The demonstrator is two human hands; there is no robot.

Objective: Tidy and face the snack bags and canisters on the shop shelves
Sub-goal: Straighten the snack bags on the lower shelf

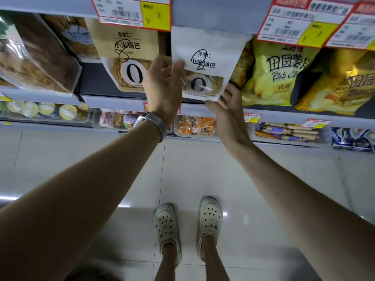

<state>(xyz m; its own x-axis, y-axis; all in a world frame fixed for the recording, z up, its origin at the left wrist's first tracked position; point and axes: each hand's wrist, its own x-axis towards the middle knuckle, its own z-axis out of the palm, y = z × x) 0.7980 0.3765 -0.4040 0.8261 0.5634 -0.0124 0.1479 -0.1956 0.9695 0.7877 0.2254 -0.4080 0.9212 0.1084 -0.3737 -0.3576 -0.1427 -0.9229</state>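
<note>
Your left grip [162, 86] is up at the left edge of the white bag [205, 55]. Its fingertips lie over the front panel by the printed script, pinching that edge. Your right grip [227, 110] has the btm right corner: thumb under the btm hem, fingers round the right side, mostly hidden behind the pack. Both grips are closed on the same bag.

The bag stands upright, long axis vertical. Its printed front faces out at you and the text reads right way up. The clear window w/ the big "O" sits low. Its top goes up behind the upper rail, and its btm is at the front lip of the shelf [113, 100].

Just left of it stands a tan bag [125, 57] of the same design, also upright, front out, partly behind your left grip. Just right is a yellow crisp bag [269, 72], upright and leaning a bit. An orange-yellow bag [334, 82] sits beyond that.

Red-and-yellow price tags [134, 13] hang from the rail above. A watch [150, 120] is on your left wrist. The lower shelf holds small packs in clear bins [194, 126]. White clogs [188, 226] stand on the tiled floor [81, 151].
</note>
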